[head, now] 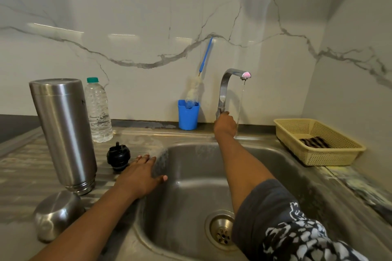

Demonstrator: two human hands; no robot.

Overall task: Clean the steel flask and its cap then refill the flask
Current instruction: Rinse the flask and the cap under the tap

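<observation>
Flask (63, 131) left of sink (191, 193), stopper (118, 158) between them, basket (331, 160) right of sink

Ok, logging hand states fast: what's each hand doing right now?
Left hand: open, resting flat on the edge of the sink.
Right hand: closed round the tap.

Left hand (142, 176): palm down, fingers straight and spread, thumb out to the side, forearm reaching forward. Right hand (225, 123): arm stretched far forward, fingers curled round the tap (223, 91) base. Right sleeve (297, 229) dark, patterned.
</observation>
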